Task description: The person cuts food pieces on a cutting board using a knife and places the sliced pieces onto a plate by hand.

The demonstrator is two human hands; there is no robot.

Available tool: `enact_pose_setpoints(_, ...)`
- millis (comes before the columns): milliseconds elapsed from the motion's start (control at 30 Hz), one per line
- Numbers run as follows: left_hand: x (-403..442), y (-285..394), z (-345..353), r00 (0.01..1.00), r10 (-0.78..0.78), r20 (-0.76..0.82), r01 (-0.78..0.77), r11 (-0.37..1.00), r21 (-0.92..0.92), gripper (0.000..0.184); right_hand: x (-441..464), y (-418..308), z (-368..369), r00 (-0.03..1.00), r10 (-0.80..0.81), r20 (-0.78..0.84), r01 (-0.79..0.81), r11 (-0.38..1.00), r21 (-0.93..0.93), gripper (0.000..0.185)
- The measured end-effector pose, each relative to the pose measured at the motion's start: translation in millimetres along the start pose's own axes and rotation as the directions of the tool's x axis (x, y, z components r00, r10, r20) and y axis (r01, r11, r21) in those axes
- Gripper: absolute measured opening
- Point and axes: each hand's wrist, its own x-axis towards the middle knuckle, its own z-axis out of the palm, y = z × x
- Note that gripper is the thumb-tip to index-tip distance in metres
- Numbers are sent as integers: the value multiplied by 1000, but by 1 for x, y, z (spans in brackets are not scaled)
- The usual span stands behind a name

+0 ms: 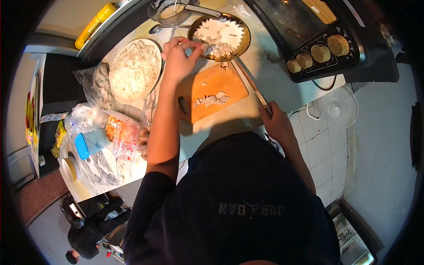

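one knife (251, 83) in right hand (278, 122) by board's (227, 79) right edge, left hand (179, 59) kinda pinched narrow over plate's (215, 24) left edge

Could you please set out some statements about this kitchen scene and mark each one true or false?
1. The right hand holds a knife. True.
2. Sliced pieces lie on the orange cutting board. True.
3. Both hands are gripping the knife. False: the left hand is off the knife, with its fingertips at the left part of the dark-rimmed plate.
4. The plastic container has a red lid. False: the container's lid is blue.
5. The black appliance has four wood-coloured knobs. True.
6. In this view, the large heap of pale food is right of the cutting board. False: the heap of pale food is left of the board.
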Motion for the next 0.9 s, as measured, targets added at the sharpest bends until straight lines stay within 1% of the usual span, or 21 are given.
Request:
enact_pose_setpoints(33, -6, 1, -3, 997, -65, 42, 66, 998, -18, 18, 0, -3, -1, 1000, -1, 7, 1, 1000, -9, 50)
enact_pose_setpoints(67, -13, -1, -6, 997, -73, 38, 74, 997, -15, 18, 0, -5, -1, 1000, -4, 14, 5, 1000, -19, 49)
enact_pose_setpoints(133, -30, -4, -12, 983, -50, 177, 36, 996, 81, 17, 3, -2, 4, 999, -26, 18, 27, 1000, -17, 49)
enact_pose_setpoints(167, -38, -4, -15, 970, -54, 237, 32, 995, 98, 19, 4, -1, 6, 999, -43, 15, 43, 999, -11, 48)
enact_pose_setpoints(200, -45, -3, -17, 971, -61, 233, 39, 994, 100, 19, 4, -2, 6, 999, -47, 21, 47, 999, -14, 48)
enact_pose_setpoints(267, -59, 0, -18, 951, -59, 305, 19, 991, 131, 20, 3, -4, 8, 998, -52, 26, 52, 998, -25, 47)
enact_pose_setpoints(300, -63, 3, -21, 936, -85, 342, 29, 986, 165, 25, 3, -7, 7, 998, -55, 30, 56, 998, -27, 47)
enact_pose_setpoints(400, -75, 1, -19, 944, -86, 317, 50, 992, 118, 21, 2, -12, 6, 996, -33, 81, 36, 999, -30, 46)
enact_pose_setpoints(633, -88, 7, -14, 949, -117, 292, 78, 987, 143, 22, 1, -13, 8, 994, -41, 103, 47, 998, -51, 47)
enact_pose_setpoints(833, -90, 9, -6, 956, -105, 274, 69, 988, 140, 17, -1, -14, 4, 993, -4, 120, 10, 999, -51, 48)
enact_pose_setpoints(900, -90, 8, -4, 970, -65, 235, 36, 991, 127, 15, -2, -14, 3, 994, 5, 112, 1, 998, -56, 48)
